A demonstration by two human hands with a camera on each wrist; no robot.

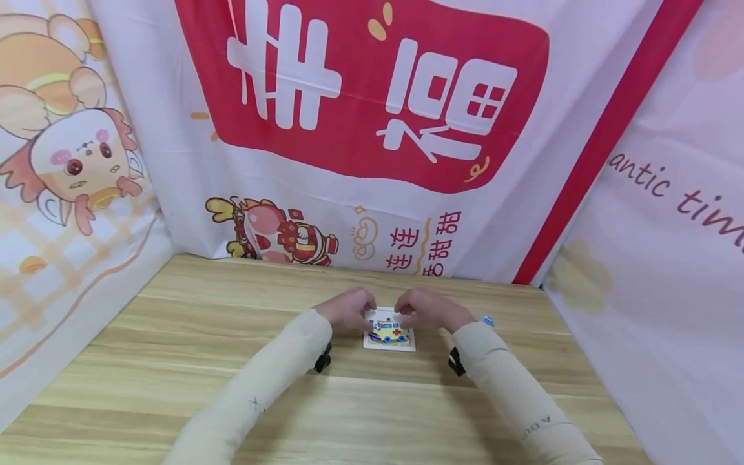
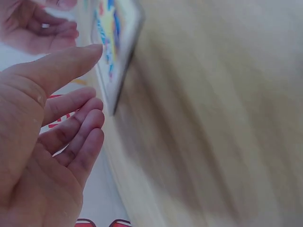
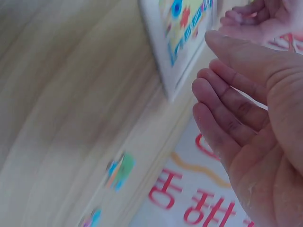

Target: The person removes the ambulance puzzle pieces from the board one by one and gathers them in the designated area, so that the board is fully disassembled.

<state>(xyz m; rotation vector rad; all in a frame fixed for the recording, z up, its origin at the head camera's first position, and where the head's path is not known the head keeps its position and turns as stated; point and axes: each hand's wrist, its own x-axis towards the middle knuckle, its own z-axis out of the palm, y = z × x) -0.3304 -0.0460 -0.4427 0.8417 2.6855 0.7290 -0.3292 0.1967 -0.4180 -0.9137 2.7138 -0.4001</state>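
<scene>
A small white-framed picture board (image 1: 389,345) showing a yellow ambulance with blue wheels lies on the wooden table. My left hand (image 1: 347,308) hovers by its far left corner, and my right hand (image 1: 433,310) by its far right corner. Both have relaxed, slightly bent fingers. In the left wrist view, the thumb (image 2: 83,61) and fingers stand apart with nothing between them, the thumb tip overlapping the board's edge. The right wrist view likewise shows the right thumb (image 3: 232,47) apart from the fingers, close to the board (image 3: 165,61). Whether either hand touches the board, I cannot tell.
A small green-and-blue piece (image 3: 122,170) and another colourful piece (image 3: 93,218) lie on the table to the right of the board. Printed cloth (image 1: 360,129) hangs behind the table (image 1: 349,413) and along both sides.
</scene>
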